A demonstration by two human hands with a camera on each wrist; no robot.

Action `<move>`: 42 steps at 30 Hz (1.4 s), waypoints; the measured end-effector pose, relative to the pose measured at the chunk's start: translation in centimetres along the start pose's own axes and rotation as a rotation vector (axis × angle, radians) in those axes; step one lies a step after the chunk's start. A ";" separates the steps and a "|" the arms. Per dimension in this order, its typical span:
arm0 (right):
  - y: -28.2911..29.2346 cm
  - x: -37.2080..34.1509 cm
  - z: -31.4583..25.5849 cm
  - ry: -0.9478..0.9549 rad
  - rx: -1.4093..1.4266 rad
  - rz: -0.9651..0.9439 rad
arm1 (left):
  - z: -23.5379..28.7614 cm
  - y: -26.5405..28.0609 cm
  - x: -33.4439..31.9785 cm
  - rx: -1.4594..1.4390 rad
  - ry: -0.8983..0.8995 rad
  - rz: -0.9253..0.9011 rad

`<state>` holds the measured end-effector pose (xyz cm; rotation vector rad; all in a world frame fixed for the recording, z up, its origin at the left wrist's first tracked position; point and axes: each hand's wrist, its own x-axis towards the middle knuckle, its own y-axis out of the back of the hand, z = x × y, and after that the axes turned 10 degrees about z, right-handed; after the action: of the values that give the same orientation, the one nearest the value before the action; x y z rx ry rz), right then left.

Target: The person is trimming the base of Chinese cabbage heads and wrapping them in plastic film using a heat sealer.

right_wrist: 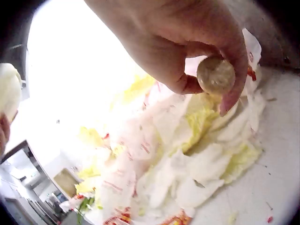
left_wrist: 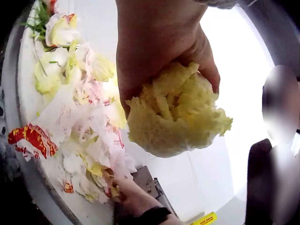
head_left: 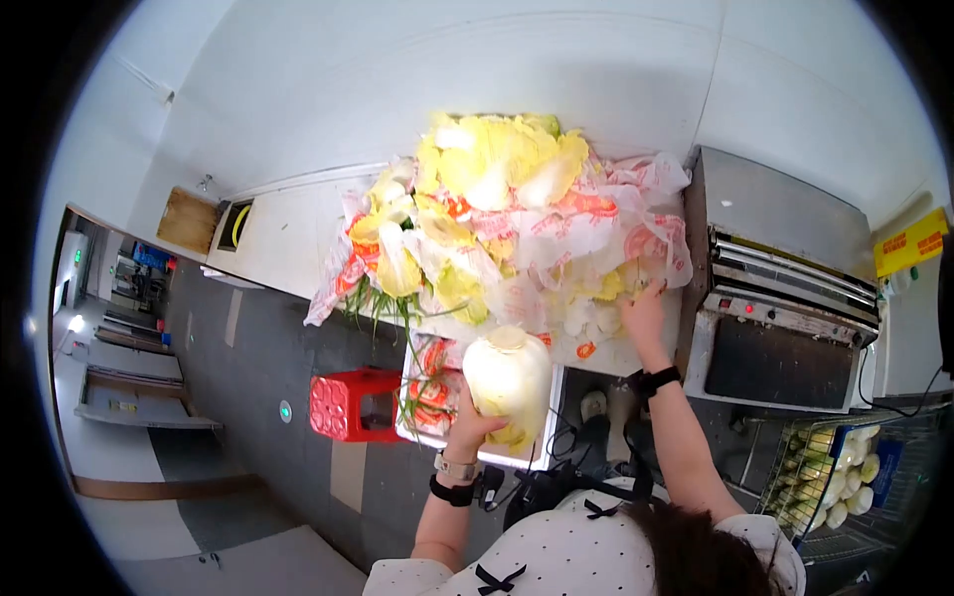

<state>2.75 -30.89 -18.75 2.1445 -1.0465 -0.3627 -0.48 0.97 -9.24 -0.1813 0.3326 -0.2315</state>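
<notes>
A pale cabbage head (head_left: 505, 377) is held upright by my left hand (head_left: 471, 429), its cut base facing up in the head view. The left wrist view shows the hand (left_wrist: 159, 42) curled round it, with the yellow leafy end (left_wrist: 176, 117) showing. My right hand (head_left: 646, 320) is over the right end of the leaf pile. Between its thumb and fingers, the right wrist view shows the hand (right_wrist: 187, 37) pinching a small round brownish piece (right_wrist: 215, 75); what it is, I cannot tell. Loose white and yellow leaves (right_wrist: 201, 164) lie just below it.
Printed plastic bags (head_left: 566, 233) and loose leaves (head_left: 497, 159) cover the counter's middle. A white bin (head_left: 550, 417) stands below its front edge, beside a red stool (head_left: 336, 405). At the right are a wrapping machine (head_left: 780, 268) and a cart with cabbages (head_left: 840, 482).
</notes>
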 end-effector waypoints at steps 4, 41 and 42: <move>5.0 -2.9 -1.4 -0.043 0.123 -0.057 | 3.2 -3.0 0.3 0.229 -0.301 -0.071; 7.1 -12.7 5.3 0.194 0.037 -0.393 | -5.1 -8.0 9.4 1.215 -0.206 -0.348; 7.2 -12.6 5.1 0.199 0.031 -0.410 | -5.2 -8.0 9.4 1.206 -0.239 -0.346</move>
<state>-12.02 -26.56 -18.02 2.3636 -0.5011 -0.3146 4.83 -9.79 -15.19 0.9267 -0.1177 -0.7046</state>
